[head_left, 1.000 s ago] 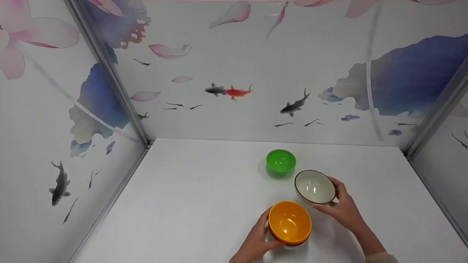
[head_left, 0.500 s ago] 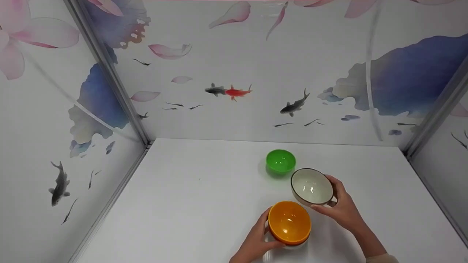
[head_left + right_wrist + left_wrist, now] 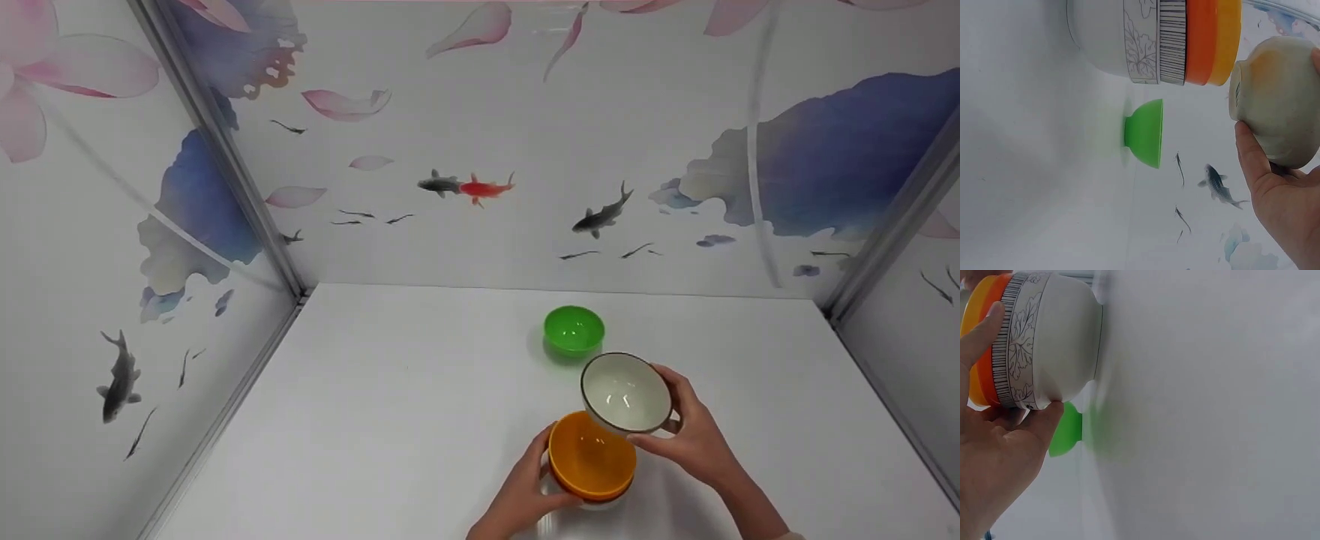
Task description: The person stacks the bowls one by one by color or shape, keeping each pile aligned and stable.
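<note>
My left hand (image 3: 525,484) grips the side of a nested stack of bowls. At the bottom of it is a white bowl (image 3: 1067,337) with a black leaf pattern and a striped band. An orange-red bowl (image 3: 1201,42) sits in that one, and a yellow-orange bowl (image 3: 589,469) is uppermost. My right hand (image 3: 697,435) holds a pale bowl (image 3: 626,390) with a dark rim, thumb and fingers around its side. In the head view this bowl overlaps the stack's far rim. The right wrist view shows its foot ring raised beyond the stack's top rim.
A small green bowl (image 3: 574,330) stands upright on the white table (image 3: 412,405), behind the stack. The back wall (image 3: 480,247) and side walls are printed with fish, petals and blue leaves. Grey metal posts (image 3: 217,142) mark the corners.
My right hand has carried the pale bowl leftward and toward me, from beside the stack to overlapping its far rim. The left hand and the stack have stayed in place.
</note>
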Available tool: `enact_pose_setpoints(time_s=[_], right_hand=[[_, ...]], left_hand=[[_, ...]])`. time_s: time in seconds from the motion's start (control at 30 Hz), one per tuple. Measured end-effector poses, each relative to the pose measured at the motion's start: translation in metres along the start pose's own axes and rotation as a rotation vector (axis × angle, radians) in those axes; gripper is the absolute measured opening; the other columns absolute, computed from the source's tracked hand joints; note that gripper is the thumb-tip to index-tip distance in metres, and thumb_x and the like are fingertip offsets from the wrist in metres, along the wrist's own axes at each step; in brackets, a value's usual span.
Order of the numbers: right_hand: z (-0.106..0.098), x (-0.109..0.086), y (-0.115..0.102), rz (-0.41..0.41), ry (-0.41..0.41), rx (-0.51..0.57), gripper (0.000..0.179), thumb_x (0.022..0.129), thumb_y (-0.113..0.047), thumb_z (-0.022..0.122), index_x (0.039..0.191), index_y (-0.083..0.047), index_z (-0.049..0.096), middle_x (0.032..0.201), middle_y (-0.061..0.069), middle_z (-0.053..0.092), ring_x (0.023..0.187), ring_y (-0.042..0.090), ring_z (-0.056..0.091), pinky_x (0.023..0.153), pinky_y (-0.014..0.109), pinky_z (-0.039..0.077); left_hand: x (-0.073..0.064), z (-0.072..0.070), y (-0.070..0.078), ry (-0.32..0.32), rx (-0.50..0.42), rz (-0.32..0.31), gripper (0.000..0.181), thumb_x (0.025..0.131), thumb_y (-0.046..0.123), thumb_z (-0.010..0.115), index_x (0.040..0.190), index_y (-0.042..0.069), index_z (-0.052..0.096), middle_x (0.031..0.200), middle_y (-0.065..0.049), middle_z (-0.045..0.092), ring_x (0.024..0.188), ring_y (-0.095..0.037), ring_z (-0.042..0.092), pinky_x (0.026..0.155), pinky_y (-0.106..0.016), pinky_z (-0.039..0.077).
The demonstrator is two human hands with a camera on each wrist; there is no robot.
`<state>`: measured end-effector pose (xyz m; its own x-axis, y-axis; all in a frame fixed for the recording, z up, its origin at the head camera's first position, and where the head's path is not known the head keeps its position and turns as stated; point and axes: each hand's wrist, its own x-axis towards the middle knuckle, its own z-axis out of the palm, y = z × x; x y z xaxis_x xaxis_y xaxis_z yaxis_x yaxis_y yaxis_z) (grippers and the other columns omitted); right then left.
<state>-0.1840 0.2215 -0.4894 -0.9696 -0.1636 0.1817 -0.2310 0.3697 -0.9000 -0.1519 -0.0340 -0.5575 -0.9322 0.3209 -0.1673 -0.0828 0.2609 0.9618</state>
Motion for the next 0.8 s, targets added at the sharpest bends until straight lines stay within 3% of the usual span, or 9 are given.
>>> enact_pose_setpoints(time_s=[0.27,0.43,0.57,0.67,0.8], right_hand=[[0.009,-0.006,0.003,0.02,-0.005,-0.009,0.104,0.068,-0.02,0.093,0.15,-0.01,0.03,0.151,0.014,0.043,0.128,0.036,0.052,0.089,0.037,0.062],[0.012,-0.009,0.004,0.0,-0.007,0.011,0.106,0.066,-0.018,0.094,0.15,-0.009,0.031,0.15,0.015,0.044,0.128,0.036,0.052,0.087,0.037,0.062],[0.015,-0.011,0.004,-0.012,-0.012,0.019,0.105,0.065,-0.019,0.094,0.15,-0.009,0.032,0.149,0.015,0.045,0.127,0.036,0.052,0.086,0.036,0.063],[0.016,-0.014,0.004,-0.014,-0.009,0.017,0.105,0.064,-0.02,0.095,0.149,-0.01,0.034,0.149,0.014,0.046,0.127,0.036,0.053,0.085,0.036,0.063],[0.019,-0.016,0.005,-0.02,-0.003,0.01,0.106,0.064,-0.022,0.095,0.149,-0.01,0.034,0.149,0.014,0.046,0.127,0.036,0.053,0.084,0.037,0.063]], left_hand=[[0.0,-0.004,0.008,0.03,0.052,0.006,0.098,0.079,0.054,0.078,0.158,0.029,0.024,0.164,0.005,0.03,0.15,-0.025,0.033,0.12,-0.051,0.036],[0.001,-0.006,0.017,0.113,0.051,0.12,0.086,0.084,0.05,0.076,0.155,0.036,0.029,0.162,0.009,0.034,0.15,-0.022,0.034,0.121,-0.051,0.034],[0.001,-0.005,0.022,0.185,0.067,0.235,0.078,0.088,0.044,0.074,0.153,0.032,0.035,0.16,0.011,0.037,0.149,-0.02,0.035,0.122,-0.053,0.033],[0.001,-0.002,0.025,0.209,0.08,0.27,0.075,0.088,0.044,0.073,0.153,0.029,0.037,0.158,0.012,0.039,0.148,-0.019,0.037,0.121,-0.054,0.032],[0.003,0.002,0.029,0.209,0.075,0.257,0.071,0.088,0.045,0.073,0.15,0.032,0.041,0.155,0.011,0.044,0.147,-0.02,0.039,0.121,-0.055,0.032]])
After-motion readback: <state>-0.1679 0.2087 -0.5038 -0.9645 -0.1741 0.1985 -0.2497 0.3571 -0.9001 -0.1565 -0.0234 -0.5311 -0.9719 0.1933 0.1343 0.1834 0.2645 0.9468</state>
